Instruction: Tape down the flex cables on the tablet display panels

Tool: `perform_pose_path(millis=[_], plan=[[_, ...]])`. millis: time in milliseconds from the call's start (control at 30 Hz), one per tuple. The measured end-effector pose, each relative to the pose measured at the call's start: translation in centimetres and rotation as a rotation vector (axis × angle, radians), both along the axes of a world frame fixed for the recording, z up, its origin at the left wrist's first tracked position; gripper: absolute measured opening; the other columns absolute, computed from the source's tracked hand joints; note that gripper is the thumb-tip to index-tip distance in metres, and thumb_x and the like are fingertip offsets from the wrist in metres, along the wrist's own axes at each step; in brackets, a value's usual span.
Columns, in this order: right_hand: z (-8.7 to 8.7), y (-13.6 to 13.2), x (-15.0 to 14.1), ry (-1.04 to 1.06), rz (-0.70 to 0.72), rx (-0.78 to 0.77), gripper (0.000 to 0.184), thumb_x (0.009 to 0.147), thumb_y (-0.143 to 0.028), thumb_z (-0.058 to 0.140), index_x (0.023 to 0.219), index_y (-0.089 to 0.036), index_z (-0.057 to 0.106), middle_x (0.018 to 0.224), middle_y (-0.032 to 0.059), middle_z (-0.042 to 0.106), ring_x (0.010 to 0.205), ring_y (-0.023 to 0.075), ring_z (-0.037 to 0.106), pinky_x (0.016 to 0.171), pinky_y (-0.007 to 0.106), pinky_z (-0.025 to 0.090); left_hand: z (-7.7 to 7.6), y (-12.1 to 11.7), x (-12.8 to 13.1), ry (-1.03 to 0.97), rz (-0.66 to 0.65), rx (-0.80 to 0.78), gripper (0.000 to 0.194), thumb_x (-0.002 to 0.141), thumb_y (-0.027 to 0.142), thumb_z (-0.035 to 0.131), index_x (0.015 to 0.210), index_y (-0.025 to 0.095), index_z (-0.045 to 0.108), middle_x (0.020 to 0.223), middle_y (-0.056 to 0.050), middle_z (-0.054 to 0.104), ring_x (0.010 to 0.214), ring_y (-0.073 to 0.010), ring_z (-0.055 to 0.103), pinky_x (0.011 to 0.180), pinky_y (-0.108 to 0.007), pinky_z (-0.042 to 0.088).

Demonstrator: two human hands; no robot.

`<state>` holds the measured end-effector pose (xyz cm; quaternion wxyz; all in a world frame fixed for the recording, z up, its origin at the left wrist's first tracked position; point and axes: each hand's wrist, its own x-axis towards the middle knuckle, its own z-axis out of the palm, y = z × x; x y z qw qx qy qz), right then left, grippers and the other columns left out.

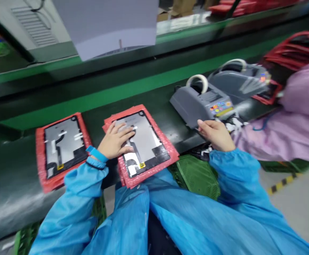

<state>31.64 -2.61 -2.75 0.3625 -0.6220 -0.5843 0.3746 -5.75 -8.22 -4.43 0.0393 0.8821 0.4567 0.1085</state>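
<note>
My left hand (115,141) lies flat with fingers spread on a grey tablet back panel (144,143) that rests on a red bubble-wrap sheet (170,156) in front of me. My right hand (216,134) reaches to the front of a grey tape dispenser machine (197,102), fingers curled at its outlet; whether it holds a strip of tape is unclear. A second panel (62,145) on red bubble wrap (40,159) lies to the left. Both my arms are in blue sleeves.
A second tape dispenser (239,83) stands behind the first. A person in a pink sleeve (290,131) works at my right. Red trays (292,53) are stacked far right. A green conveyor strip (144,85) runs behind. A green crate (199,175) sits below the bench edge.
</note>
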Motion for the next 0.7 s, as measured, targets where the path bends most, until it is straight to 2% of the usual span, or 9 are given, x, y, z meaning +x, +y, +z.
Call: perform_pose_path(millis=[100,167,300,467,600,700], plan=[[-2.1,-0.8,4.6,0.227,-0.335,0.004,0.058,0.058,-0.076,0.066,0.055,-0.02,0.05,0.041,-0.0054,0.038,0.038,0.0063,0.031,0.038,0.022,0.023,0.5,0.7,0.9,0.004,-0.019,-0.003,0.078,0.085,0.074,0.034,0.137,0.019,0.053,0.137,-0.011,0.058,0.134,-0.037,0.037,0.115,-0.062,0.014],[-2.9,-0.1,5.8,0.309,-0.416,0.016,0.053,0.061,-0.07,0.069,0.061,-0.019,0.053,0.048,-0.0032,0.047,0.041,0.0071,0.039,0.038,0.021,0.028,0.6,1.0,1.4,0.011,-0.007,-0.02,0.078,0.085,0.074,0.034,0.137,0.019,0.053,0.136,-0.011,0.058,0.133,-0.0369,0.039,0.115,-0.062,0.015],[-3.3,2.0,5.7,0.369,-0.443,0.077,0.04,0.069,-0.055,0.071,0.064,-0.019,0.052,0.056,-0.0013,0.053,0.046,0.0091,0.046,0.04,0.021,0.034,0.9,0.9,1.8,0.021,0.05,-0.058,0.077,0.085,0.072,0.033,0.136,0.018,0.052,0.135,-0.014,0.058,0.132,-0.0368,0.039,0.114,-0.062,0.016],[-3.6,1.9,6.0,0.373,-0.537,0.315,0.033,0.075,-0.048,0.067,0.068,-0.02,0.052,0.057,-0.0028,0.053,0.049,0.0098,0.048,0.043,0.021,0.036,1.3,0.9,1.9,0.021,0.104,-0.103,0.069,0.086,0.066,0.036,0.136,0.02,0.051,0.135,-0.013,0.058,0.132,-0.0367,0.037,0.113,-0.062,0.017],[-4.0,1.4,6.5,0.49,-0.52,0.28,0.037,0.072,-0.052,0.069,0.074,-0.02,0.051,0.065,-0.002,0.061,0.055,0.0089,0.056,0.043,0.017,0.039,2.3,1.5,2.4,-0.018,0.144,-0.058,0.064,0.089,0.061,0.035,0.136,0.021,0.051,0.127,-0.012,0.063,0.131,-0.0368,0.037,0.111,-0.064,0.018],[-4.1,1.6,6.2,0.533,-0.506,0.292,0.041,0.069,-0.054,0.072,0.078,-0.02,0.049,0.07,-0.0022,0.064,0.056,0.0079,0.058,0.041,0.015,0.038,3.5,2.0,3.3,-0.074,0.135,0.026,0.064,0.091,0.061,0.031,0.135,0.019,0.052,0.124,-0.012,0.064,0.127,-0.0355,0.041,0.11,-0.06,0.024]])
